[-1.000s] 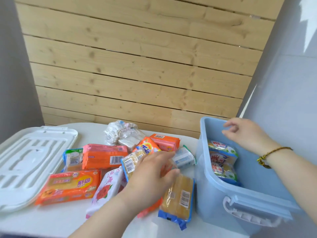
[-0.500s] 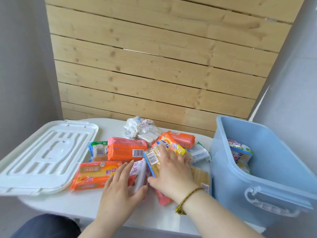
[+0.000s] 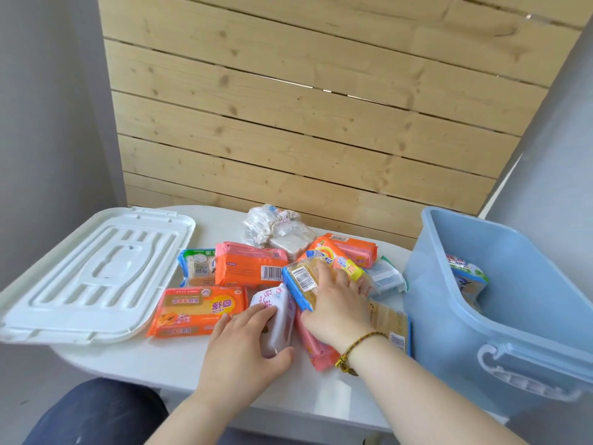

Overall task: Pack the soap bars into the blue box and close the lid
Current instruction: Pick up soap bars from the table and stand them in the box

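Several wrapped soap bars lie in a heap on the white table (image 3: 179, 364). My left hand (image 3: 247, 345) grips a white and pink soap bar (image 3: 279, 316) at the heap's near side. My right hand (image 3: 337, 303) lies on a yellow soap bar with blue ends (image 3: 301, 279), fingers curled over it. The blue box (image 3: 449, 316) stands open at the right with a green and white soap pack (image 3: 468, 277) inside. Its white lid (image 3: 93, 274) lies flat at the left.
An orange pack (image 3: 200, 311) and another orange pack (image 3: 247, 263) lie between lid and hands. A crumpled clear wrapper (image 3: 272, 223) sits at the back. A wooden slat wall rises behind the table. My knee (image 3: 96, 412) shows below the table edge.
My right hand left the blue box and came down on the heap. My left hand shifted from the yellow bar to the white and pink bar and closed on it.
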Tool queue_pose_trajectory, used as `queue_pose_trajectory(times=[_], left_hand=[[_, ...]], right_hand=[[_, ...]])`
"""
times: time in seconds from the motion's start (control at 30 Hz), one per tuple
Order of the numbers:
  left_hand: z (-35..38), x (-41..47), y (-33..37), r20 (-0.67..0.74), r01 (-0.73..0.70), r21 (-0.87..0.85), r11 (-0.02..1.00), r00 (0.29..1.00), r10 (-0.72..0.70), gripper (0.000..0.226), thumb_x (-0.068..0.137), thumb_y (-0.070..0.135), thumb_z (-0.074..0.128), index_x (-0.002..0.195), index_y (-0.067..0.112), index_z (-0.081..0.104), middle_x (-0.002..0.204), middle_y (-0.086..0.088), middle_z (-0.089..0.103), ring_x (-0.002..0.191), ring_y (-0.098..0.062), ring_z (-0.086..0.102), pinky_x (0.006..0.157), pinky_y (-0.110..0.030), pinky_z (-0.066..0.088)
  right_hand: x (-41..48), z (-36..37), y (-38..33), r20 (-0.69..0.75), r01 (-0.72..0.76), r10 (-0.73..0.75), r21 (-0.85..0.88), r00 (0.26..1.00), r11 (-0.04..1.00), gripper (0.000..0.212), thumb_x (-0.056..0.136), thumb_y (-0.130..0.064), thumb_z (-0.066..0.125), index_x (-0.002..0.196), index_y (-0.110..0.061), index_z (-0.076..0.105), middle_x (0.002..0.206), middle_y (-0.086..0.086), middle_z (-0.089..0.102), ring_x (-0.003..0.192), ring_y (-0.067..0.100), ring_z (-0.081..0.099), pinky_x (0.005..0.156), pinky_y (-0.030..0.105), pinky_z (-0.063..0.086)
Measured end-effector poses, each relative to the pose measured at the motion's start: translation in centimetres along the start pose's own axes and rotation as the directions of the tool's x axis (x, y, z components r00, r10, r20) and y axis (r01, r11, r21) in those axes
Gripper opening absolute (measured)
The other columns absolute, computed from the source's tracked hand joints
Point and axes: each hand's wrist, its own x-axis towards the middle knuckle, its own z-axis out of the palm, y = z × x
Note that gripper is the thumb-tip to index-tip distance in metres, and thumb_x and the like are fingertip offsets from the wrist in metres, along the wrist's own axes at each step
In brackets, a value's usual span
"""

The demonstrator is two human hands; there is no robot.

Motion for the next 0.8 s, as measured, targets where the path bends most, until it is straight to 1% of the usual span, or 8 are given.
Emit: queue_pose_trajectory(times=[0.17,0.27,0.33,0.43,0.53,0.57,0.67,0.8], left_hand=[[0.5,0.1,0.4,-0.012,0.039,0.048,0.998,0.999,-0.038,0.055,0.077,0.039,0.051,0.129,0.029,0.036,0.142,0.012,0.037,0.131,-0.008,0.032,0.114,-0.03,0.007],[0.5,0.4,0.6,0.01,0.054,0.087,0.995,0.998,-0.055,0.055,0.08,0.04,0.048,0.131,0.028,0.032,0.143,0.01,0.035,0.133,-0.01,0.03,0.114,-0.034,0.007],[0.5,0.7,0.9,0.018,0.059,0.105,0.993,0.998,-0.061,0.053,0.081,0.042,0.046,0.13,0.029,0.032,0.143,0.011,0.035,0.132,-0.011,0.031,0.113,-0.035,0.008],[0.4,1.3,1.8,0.013,0.032,0.087,0.996,0.999,-0.034,0.051,0.082,0.045,0.047,0.129,0.031,0.033,0.143,0.012,0.035,0.133,-0.01,0.03,0.114,-0.036,0.008],[0.3,2.3,3.3,-0.021,-0.026,0.035,0.999,0.999,0.027,0.047,0.083,0.041,0.05,0.127,0.032,0.039,0.142,0.013,0.038,0.132,-0.009,0.032,0.114,-0.035,0.008],[0.0,2.7,3.8,-0.03,-0.048,0.016,0.999,0.998,0.049,0.044,0.083,0.039,0.051,0.126,0.031,0.043,0.14,0.012,0.041,0.131,-0.01,0.034,0.113,-0.035,0.01],[-0.1,4.2,6.5,-0.018,-0.085,-0.137,0.987,0.996,0.083,0.035,0.083,0.028,0.056,0.117,0.024,0.054,0.131,0.004,0.052,0.121,-0.016,0.046,0.106,-0.033,0.026],[0.5,5.0,10.3,0.04,-0.027,-0.434,0.9,0.998,0.049,0.027,0.083,0.027,0.056,0.109,0.034,0.055,0.113,0.013,0.053,0.102,-0.003,0.043,0.08,-0.013,0.035]], right_hand=[[-0.2,-3.2,0.7,-0.067,0.092,-0.076,0.28,0.995,0.956,0.084,0.07,-0.013,0.061,0.142,-0.028,0.02,0.142,0.003,0.038,0.129,0.026,0.036,0.106,0.035,0.034],[-0.3,-6.9,1.2,-0.09,0.12,-0.086,0.505,0.992,0.854,0.081,0.067,-0.004,0.065,0.137,-0.025,0.03,0.125,-0.002,0.048,0.109,0.02,0.05,0.077,0.016,0.046],[-0.4,-9.9,1.9,-0.124,0.158,-0.108,0.53,0.986,0.833,0.081,0.068,-0.003,0.066,0.136,-0.026,0.031,0.111,-0.008,0.043,0.097,0.013,0.047,0.057,0.002,0.04],[-0.7,-14.3,3.6,-0.183,0.225,-0.151,0.505,0.971,0.833,0.081,0.068,-0.004,0.068,0.136,-0.029,0.031,0.1,-0.017,0.049,0.096,0.011,0.046,0.065,0.01,0.041],[-0.7,-17.6,6.4,-0.191,0.232,-0.157,0.482,0.969,0.845,0.083,0.069,-0.001,0.067,0.136,-0.031,0.03,0.127,-0.002,0.048,0.113,0.011,0.046,0.08,0.02,0.043],[-0.7,-18.3,7.3,-0.185,0.226,-0.155,0.469,0.97,0.854,0.083,0.07,0.001,0.067,0.136,-0.032,0.03,0.13,0.001,0.045,0.115,0.011,0.045,0.083,0.021,0.041],[-0.6,-19.9,10.9,-0.149,0.169,-0.111,0.474,0.983,0.864,0.081,0.071,0.009,0.063,0.135,-0.03,0.031,0.116,-0.006,0.048,0.105,0.006,0.048,0.074,0.008,0.04],[0.4,-19.3,15.3,-0.13,0.042,0.017,0.439,0.991,0.898,0.081,0.068,0.014,0.058,0.134,-0.027,0.032,0.128,0.006,0.045,0.114,0.025,0.05,0.092,0.036,0.044]])
